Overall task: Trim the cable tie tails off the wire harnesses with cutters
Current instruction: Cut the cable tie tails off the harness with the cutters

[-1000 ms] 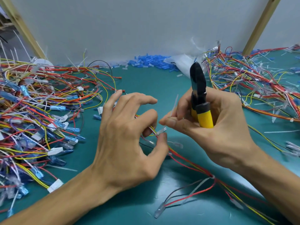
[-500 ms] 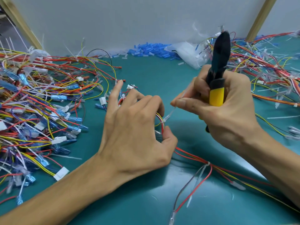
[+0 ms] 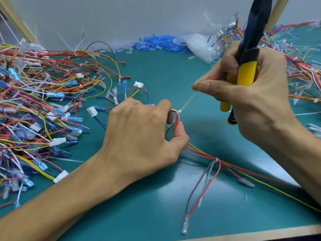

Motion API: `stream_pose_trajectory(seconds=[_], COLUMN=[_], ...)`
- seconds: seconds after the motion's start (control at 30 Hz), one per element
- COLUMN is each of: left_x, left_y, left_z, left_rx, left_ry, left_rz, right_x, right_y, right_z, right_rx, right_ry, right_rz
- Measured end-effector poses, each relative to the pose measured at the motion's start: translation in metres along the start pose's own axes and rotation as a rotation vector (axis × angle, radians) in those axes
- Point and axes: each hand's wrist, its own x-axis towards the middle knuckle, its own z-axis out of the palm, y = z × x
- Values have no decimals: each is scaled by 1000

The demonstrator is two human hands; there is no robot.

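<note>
My left hand [image 3: 139,136] pinches a red, yellow and white wire harness [image 3: 176,119] between thumb and forefinger on the green mat. A white cable tie [image 3: 187,103] sits on that bundle, its tail stretched taut up to the right. My right hand [image 3: 251,94] pinches the tail's end between thumb and forefinger while its other fingers grip the yellow-and-black cutters [image 3: 246,66], handles pointing up. The same harness runs right to a second tie [image 3: 216,160] with a loose tail.
A big heap of harnesses [image 3: 34,105] with blue terminals fills the left side. Another heap [image 3: 304,66] lies at the right. Blue sleeves [image 3: 159,42] and a plastic bag [image 3: 201,47] sit by the back wall. The mat's front edge [image 3: 260,231] is close.
My right hand has drawn the tie tail up and to the right, tightening the tie on the bundle. My left hand has closed in on the wires beside the tie.
</note>
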Motion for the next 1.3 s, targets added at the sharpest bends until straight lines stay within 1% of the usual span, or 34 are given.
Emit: stream_pose_trajectory(seconds=[0.1,0.23,0.33,0.47,0.53,0.63,0.7,0.8,0.93,1.0,1.07,1.13,1.2,1.23,1.3], left_x=[-1,-1,-1,1,2,5,5,6,13,15,17,18,18,17,15], left_y=[-1,-4,-5,-9,-12,-17,-19,-23,-38,-47,-52,-53,-51,-50,-49], left_z=[-1,-4,-3,-1,1,6,9,8,0,-5,-6,-7,-7,-7,-6], left_rx=[20,-82,-99,-1,62,95,100,57,-16,-76,-120,-147,-191,-214,-229], left_ry=[-8,10,4,20,17,35,84,138,254,302,292,262,271,278,303], left_rz=[33,13,25,65,120,278,326,309,208,150,105,80,91,82,30], right_x=[1,1,2,4,4,8,10,11,12,12,12,13,16,16,16], right_y=[2,2,3,5,5,7,9,12,12,12,14,16,16,15,13], right_z=[-2,-2,-2,-5,-6,-11,-14,-15,-15,-16,-18,-17,-18,-19,-20], right_rx=[-6,-24,-29,-13,-14,-51,-158,-331,-359,-374,-300,-99,107,170,155], right_ry=[8,11,15,34,36,-28,-84,-128,-195,-238,-226,-169,-113,-101,-122], right_rz=[-6,-15,-20,-9,15,96,158,232,415,461,467,440,417,418,423])
